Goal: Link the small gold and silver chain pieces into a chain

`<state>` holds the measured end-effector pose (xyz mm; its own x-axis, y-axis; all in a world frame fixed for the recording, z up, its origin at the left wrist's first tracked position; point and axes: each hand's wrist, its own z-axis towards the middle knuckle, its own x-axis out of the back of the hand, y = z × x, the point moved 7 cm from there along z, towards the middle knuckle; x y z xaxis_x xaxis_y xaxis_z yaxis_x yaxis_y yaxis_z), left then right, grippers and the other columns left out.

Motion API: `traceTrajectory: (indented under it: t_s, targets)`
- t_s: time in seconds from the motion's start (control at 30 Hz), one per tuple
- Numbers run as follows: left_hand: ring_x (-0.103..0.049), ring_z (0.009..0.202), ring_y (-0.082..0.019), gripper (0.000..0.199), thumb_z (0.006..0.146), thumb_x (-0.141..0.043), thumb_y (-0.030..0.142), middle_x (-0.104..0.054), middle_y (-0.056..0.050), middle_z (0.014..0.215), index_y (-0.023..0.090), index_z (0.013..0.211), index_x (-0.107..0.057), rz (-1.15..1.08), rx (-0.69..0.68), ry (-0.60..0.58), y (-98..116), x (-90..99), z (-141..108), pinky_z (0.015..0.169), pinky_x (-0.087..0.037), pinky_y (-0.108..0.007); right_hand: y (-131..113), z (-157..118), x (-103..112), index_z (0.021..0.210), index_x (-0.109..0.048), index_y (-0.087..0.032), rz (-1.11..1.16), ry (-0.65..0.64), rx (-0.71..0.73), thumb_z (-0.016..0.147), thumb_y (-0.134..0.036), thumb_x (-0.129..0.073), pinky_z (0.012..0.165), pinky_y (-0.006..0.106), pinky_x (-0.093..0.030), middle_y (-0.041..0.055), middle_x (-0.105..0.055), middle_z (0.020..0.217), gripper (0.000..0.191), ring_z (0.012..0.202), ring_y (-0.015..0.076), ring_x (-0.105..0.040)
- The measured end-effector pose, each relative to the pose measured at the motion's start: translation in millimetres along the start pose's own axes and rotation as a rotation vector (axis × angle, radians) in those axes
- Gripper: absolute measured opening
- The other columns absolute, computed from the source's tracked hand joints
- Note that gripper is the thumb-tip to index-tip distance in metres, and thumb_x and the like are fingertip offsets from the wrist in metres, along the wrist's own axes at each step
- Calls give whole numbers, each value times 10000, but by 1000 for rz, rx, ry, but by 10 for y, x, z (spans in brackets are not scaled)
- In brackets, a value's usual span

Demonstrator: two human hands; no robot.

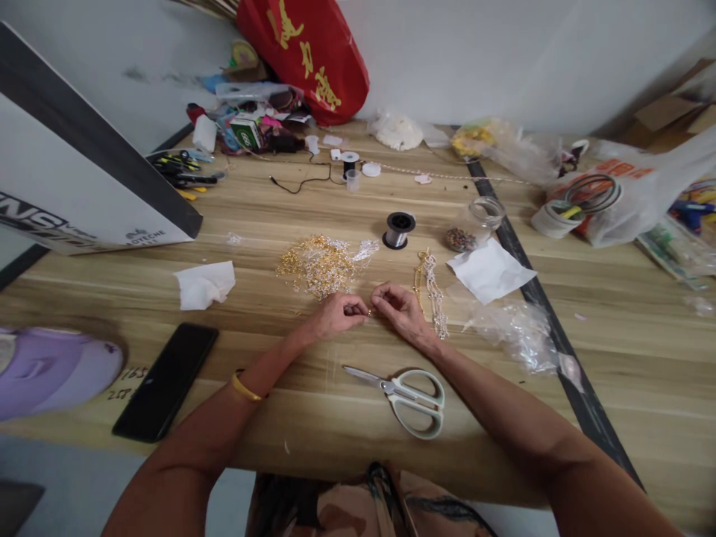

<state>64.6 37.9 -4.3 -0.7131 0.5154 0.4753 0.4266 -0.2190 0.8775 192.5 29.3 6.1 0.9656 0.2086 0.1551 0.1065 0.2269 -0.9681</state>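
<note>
My left hand (pixel 337 315) is closed in a pinch, with a tiny gold bead at its fingertips. Just right of it, my right hand (pixel 398 307) has its fingers pressed together; whatever they hold is too small to make out. A pile of gold and silver beads (pixel 324 267) lies behind my left hand. Bead strands (pixel 433 294) lie beside my right hand, and a spool of wire (pixel 399 230) stands behind. Nearer my body, scissors (pixel 414 399) with pale handles rest on the wooden table (pixel 302 418).
A black phone (pixel 166 382) and a purple object (pixel 56 371) lie left, below a large box (pixel 83 156). White paper (pixel 491 270), a clear jar (pixel 485 214) and crumpled plastic (pixel 517 332) are right. Bags and clutter line the back, including a red bag (pixel 313 56).
</note>
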Motion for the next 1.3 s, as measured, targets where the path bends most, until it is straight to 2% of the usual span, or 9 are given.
traceTrajectory:
  t_s: [0.23,0.5,0.77,0.93,1.03,1.17,1.3]
  targets:
    - [-521,561,-88,137,707,-662,228,-619,2,614,116,785,-667,-14,-4,-4,38,-4,-6,549,-404,-195,-7,4,-7,790,-571,-162,-31,-4,-14,832,-416,-567,578,242,-380,17,-557,724,257,637,120,-469]
    - [-517,553,-87,113,692,-670,193,-618,4,607,113,772,-668,-10,23,3,71,4,-17,550,-407,-196,32,4,-14,809,-583,-158,-2,-14,-16,832,-374,-580,570,237,-370,3,-543,702,217,622,115,-467]
    - [-526,545,-97,104,705,-668,207,-627,-2,578,120,758,-692,63,20,7,53,8,-29,548,-398,-201,19,3,-29,793,-572,-160,-13,-31,-29,827,-427,-571,563,239,-380,10,-541,707,270,621,118,-467]
    - [-541,577,-112,115,733,-646,221,-661,-21,645,128,775,-701,130,36,16,81,34,-43,577,-395,-217,32,14,-46,792,-562,-160,-39,-48,-31,839,-401,-555,548,237,-371,9,-537,690,246,606,114,-455]
    - [-504,589,-108,159,777,-611,269,-622,-4,632,135,718,-675,191,-10,50,150,79,-44,581,-366,-218,37,8,-54,800,-561,-160,-83,-64,-21,848,-375,-544,545,236,-364,7,-532,683,222,605,113,-448]
    - [-413,567,-97,351,868,-483,354,-478,27,553,137,607,-571,219,-65,131,238,170,-56,559,-315,-219,19,-12,-89,805,-552,-163,-133,-107,-22,864,-356,-528,527,231,-335,-13,-495,649,204,571,103,-411]
    - [-409,570,-95,325,878,-464,374,-452,35,565,143,666,-551,157,-58,146,271,194,-77,555,-317,-217,-54,-28,-125,804,-562,-159,-220,-136,9,873,-356,-516,528,227,-322,-23,-461,622,214,565,100,-395]
